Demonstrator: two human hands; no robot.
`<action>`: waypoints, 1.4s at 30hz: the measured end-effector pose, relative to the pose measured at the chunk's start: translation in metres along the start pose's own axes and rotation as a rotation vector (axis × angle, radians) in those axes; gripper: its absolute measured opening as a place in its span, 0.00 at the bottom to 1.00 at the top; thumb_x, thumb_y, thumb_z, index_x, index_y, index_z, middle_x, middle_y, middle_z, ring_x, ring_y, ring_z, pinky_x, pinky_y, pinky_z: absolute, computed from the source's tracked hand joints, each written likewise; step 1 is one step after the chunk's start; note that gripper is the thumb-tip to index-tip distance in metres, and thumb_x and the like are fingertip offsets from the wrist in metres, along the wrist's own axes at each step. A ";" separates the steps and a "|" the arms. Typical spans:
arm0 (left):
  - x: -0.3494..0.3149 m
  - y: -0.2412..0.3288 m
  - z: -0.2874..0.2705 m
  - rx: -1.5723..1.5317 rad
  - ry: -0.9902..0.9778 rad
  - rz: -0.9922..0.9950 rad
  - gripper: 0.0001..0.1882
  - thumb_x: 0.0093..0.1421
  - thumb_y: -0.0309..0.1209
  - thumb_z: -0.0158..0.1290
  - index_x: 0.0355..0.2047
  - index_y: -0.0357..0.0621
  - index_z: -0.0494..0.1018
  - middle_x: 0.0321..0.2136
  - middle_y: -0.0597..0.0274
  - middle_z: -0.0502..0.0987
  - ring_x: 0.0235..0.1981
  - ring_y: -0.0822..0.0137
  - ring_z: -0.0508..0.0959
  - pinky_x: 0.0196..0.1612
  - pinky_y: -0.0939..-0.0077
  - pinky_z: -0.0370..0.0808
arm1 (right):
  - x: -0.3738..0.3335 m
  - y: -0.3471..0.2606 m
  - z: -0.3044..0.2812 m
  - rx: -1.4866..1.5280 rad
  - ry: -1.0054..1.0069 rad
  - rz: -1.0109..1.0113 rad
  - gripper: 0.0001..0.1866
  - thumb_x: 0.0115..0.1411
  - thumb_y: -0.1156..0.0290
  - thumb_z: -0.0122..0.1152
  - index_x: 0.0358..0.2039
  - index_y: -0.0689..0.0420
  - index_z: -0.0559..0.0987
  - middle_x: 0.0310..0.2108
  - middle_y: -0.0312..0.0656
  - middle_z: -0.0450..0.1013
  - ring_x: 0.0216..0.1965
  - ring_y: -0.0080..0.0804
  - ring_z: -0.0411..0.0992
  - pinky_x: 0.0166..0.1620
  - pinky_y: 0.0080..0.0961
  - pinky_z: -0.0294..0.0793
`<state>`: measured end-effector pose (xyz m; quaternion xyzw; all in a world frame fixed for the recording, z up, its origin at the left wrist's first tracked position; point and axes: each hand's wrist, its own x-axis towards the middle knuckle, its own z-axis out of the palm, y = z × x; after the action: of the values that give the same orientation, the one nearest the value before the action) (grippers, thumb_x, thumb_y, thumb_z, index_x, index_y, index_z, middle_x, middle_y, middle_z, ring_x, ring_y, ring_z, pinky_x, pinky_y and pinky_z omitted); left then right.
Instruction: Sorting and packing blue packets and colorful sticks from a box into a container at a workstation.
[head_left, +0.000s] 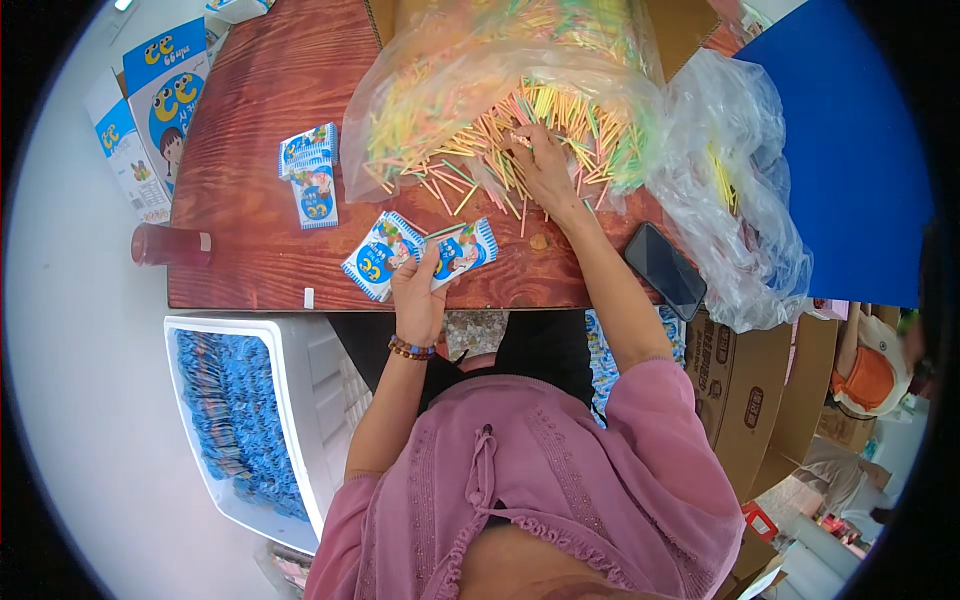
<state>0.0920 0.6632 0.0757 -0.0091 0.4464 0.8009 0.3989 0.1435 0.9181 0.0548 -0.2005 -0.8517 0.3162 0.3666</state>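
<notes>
My left hand (420,298), wearing a beaded bracelet (411,348), is closed on small blue-and-white packets (382,258) just over the table's front edge. A thin coloured stick (446,231) shows between the packets. My right hand (545,168) reaches into a heap of thin yellow, pink and green sticks (600,128). Its fingers are bent and pressed together on a few of them; the fingertips are partly hidden. The heap spills from a large clear plastic bag (420,95). Left of it, more blue-and-white packets (315,190) lie on the table.
The reddish wooden table (255,245) carries a dark phone (666,270) and crumpled clear plastic (740,260) at right. A reddish cup (172,245) lies at the left edge. Below stands a white foam box (290,430) full of blue packets; cardboard boxes (745,400) stand at right.
</notes>
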 end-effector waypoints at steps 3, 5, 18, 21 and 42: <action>0.000 0.000 0.001 0.001 -0.003 0.002 0.08 0.64 0.30 0.49 0.37 0.40 0.76 0.33 0.63 0.80 0.30 0.71 0.79 0.29 0.78 0.76 | 0.000 0.005 0.002 0.079 -0.024 0.077 0.09 0.61 0.72 0.54 0.41 0.60 0.70 0.35 0.48 0.72 0.41 0.43 0.70 0.46 0.33 0.67; 0.000 0.000 0.001 -0.001 -0.005 0.008 0.08 0.64 0.30 0.49 0.37 0.40 0.76 0.33 0.62 0.80 0.30 0.71 0.79 0.29 0.78 0.76 | 0.000 0.003 0.002 0.038 0.006 0.020 0.09 0.62 0.72 0.52 0.41 0.60 0.70 0.34 0.47 0.72 0.40 0.42 0.71 0.46 0.32 0.67; -0.002 0.011 0.014 -0.196 -0.064 -0.001 0.11 0.65 0.34 0.50 0.32 0.39 0.75 0.28 0.61 0.78 0.23 0.72 0.75 0.27 0.77 0.72 | 0.003 -0.084 -0.024 1.544 0.235 0.494 0.09 0.67 0.71 0.44 0.41 0.63 0.70 0.38 0.46 0.73 0.50 0.45 0.70 0.60 0.40 0.63; 0.001 0.010 0.023 -0.229 -0.076 0.011 0.11 0.65 0.34 0.49 0.31 0.40 0.75 0.27 0.62 0.78 0.22 0.72 0.74 0.27 0.77 0.72 | -0.007 -0.123 -0.023 1.539 0.283 0.426 0.10 0.67 0.71 0.43 0.42 0.64 0.68 0.38 0.48 0.72 0.51 0.47 0.69 0.60 0.41 0.63; -0.003 0.010 0.034 -0.275 -0.085 0.035 0.12 0.66 0.36 0.48 0.33 0.42 0.76 0.33 0.63 0.79 0.33 0.73 0.78 0.34 0.78 0.75 | -0.034 -0.165 -0.001 1.210 0.264 0.271 0.06 0.68 0.69 0.41 0.41 0.58 0.63 0.39 0.48 0.73 0.45 0.33 0.72 0.49 0.27 0.69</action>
<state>0.0990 0.6831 0.1043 -0.0221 0.3152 0.8610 0.3985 0.1484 0.7805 0.1512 -0.1011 -0.4369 0.7581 0.4735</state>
